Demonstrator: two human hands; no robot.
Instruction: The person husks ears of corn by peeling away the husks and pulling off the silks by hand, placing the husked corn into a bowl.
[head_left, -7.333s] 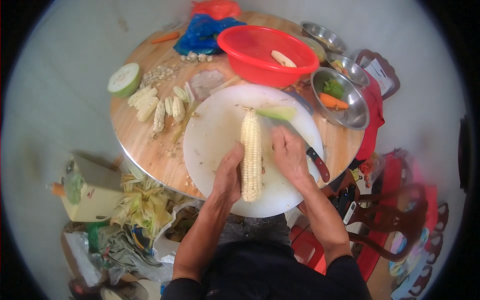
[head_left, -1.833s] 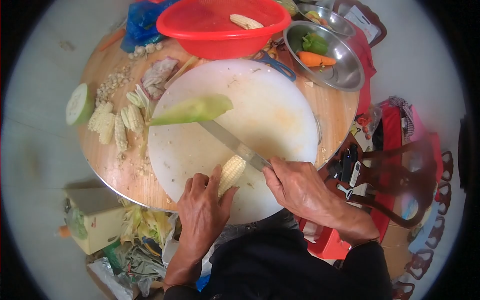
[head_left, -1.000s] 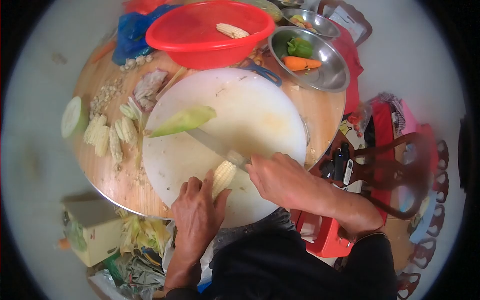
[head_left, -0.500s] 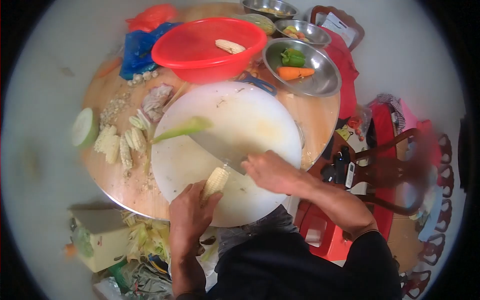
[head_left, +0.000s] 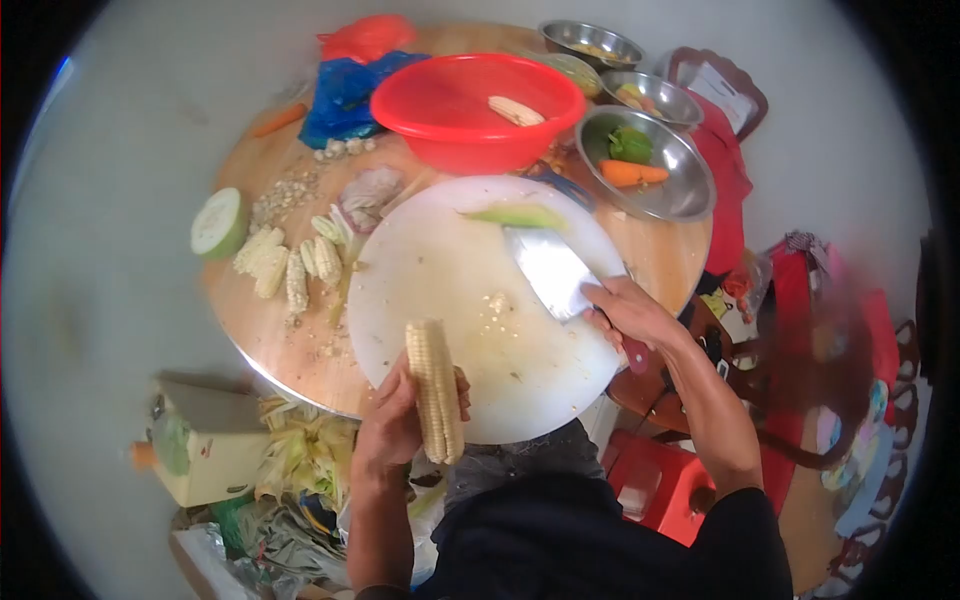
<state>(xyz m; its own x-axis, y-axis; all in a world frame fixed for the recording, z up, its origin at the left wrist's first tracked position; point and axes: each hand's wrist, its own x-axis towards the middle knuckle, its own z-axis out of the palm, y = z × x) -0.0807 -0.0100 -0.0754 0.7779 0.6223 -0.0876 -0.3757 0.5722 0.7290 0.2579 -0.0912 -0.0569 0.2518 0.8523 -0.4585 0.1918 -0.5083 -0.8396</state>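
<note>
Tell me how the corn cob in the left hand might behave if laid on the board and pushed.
The corn cob would probably roll sideways, being long and rounded. It looks stiff, staying straight beyond the left hand. Some kernels might come loose, judging by the pale bits on the board.

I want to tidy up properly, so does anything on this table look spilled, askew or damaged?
Yes, spilled bits: loose kernels lie scattered on the cutting board, and small pale pieces are strewn over the tabletop, outside any bowl. I see no clear damage.
</note>
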